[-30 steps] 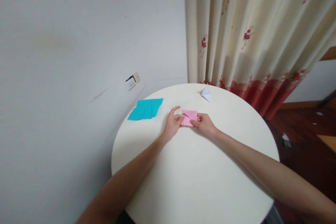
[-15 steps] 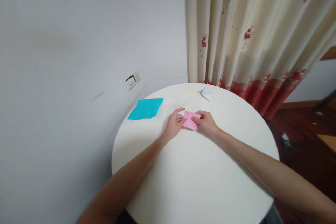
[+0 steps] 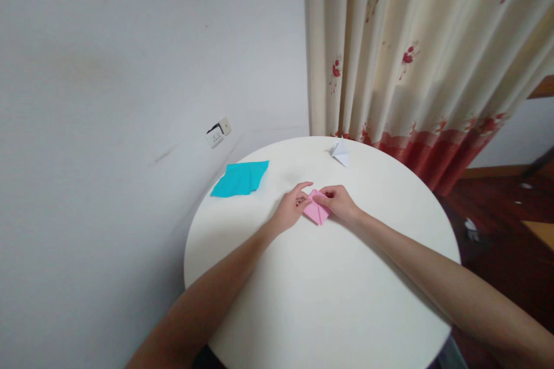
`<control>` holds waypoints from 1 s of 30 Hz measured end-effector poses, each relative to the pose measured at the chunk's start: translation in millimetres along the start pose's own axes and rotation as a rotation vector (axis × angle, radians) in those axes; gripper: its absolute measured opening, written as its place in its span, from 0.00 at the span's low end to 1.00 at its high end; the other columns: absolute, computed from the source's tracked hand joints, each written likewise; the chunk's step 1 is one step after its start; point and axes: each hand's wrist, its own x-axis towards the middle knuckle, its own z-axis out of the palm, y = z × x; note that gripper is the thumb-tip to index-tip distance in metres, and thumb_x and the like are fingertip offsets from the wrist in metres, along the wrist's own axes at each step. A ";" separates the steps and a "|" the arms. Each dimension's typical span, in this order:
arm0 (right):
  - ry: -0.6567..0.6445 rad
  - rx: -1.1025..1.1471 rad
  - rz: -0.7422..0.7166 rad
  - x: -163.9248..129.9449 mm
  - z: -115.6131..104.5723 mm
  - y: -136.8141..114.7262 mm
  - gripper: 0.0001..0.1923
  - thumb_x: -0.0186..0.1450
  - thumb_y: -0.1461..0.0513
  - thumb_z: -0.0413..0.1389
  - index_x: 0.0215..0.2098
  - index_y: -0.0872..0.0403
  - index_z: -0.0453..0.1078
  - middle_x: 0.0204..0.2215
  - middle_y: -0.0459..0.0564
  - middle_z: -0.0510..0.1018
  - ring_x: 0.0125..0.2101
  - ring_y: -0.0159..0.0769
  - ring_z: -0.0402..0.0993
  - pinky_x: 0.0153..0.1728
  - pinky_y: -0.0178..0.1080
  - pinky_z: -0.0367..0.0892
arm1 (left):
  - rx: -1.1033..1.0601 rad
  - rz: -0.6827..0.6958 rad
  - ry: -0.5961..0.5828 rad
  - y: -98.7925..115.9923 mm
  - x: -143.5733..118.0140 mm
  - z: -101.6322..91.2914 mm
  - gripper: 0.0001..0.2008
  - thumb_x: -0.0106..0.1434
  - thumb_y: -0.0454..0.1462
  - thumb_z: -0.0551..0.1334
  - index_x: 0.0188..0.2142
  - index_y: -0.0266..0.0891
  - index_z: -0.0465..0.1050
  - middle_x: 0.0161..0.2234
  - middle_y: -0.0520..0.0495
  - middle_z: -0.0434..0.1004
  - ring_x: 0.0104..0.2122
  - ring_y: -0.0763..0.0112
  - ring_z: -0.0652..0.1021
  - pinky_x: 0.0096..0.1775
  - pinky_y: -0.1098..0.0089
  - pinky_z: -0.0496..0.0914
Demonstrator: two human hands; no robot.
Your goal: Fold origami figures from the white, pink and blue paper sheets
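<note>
A small folded square of pink origami paper [image 3: 318,213] is held between both hands above the white round table [image 3: 329,288]. One corner points toward me, and a crease runs down from its middle. My left hand [image 3: 294,206] pinches its left side with the thumb on top; the index finger is stretched out free of the paper. My right hand [image 3: 338,200] grips the upper right side, thumb on top and the other fingers curled behind. The fingertips under the paper are hidden.
A creased sheet of turquoise paper [image 3: 240,179] lies at the table's left edge, near the wall [image 3: 130,184]. A folded white paper figure [image 3: 340,153] rests near the far edge. Behind hangs a floral curtain [image 3: 415,69]. A wall socket [image 3: 215,137] is at the left.
The pink paper has turned so that a corner now points toward me, and it has moved slightly nearer. My left hand has shifted a little right. The turquoise and white papers have stayed put.
</note>
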 end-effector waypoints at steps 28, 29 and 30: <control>0.051 0.172 0.050 -2.9 4.0 -4.2 0.20 0.50 0.48 0.66 0.23 0.58 0.74 0.19 0.45 0.71 0.20 0.28 0.60 0.22 0.34 0.52 | 0.011 -0.067 -0.006 -6.4 3.8 -1.4 0.20 0.61 0.49 0.63 0.26 0.33 0.76 0.23 0.48 0.73 0.26 0.70 0.74 0.29 0.72 0.62; 0.060 0.175 0.045 -3.1 4.2 -4.6 0.20 0.50 0.48 0.66 0.23 0.58 0.74 0.19 0.45 0.71 0.20 0.28 0.59 0.22 0.34 0.51 | 0.001 -0.072 0.000 -7.1 3.9 -1.0 0.20 0.61 0.49 0.63 0.26 0.34 0.76 0.23 0.48 0.73 0.26 0.70 0.74 0.29 0.72 0.63; 0.072 0.181 0.040 -3.3 4.3 -5.0 0.20 0.50 0.49 0.66 0.22 0.58 0.74 0.18 0.45 0.71 0.20 0.28 0.59 0.23 0.35 0.51 | -0.018 -0.083 0.009 -7.8 4.0 -0.5 0.19 0.60 0.49 0.63 0.26 0.34 0.76 0.24 0.48 0.74 0.26 0.70 0.74 0.29 0.72 0.63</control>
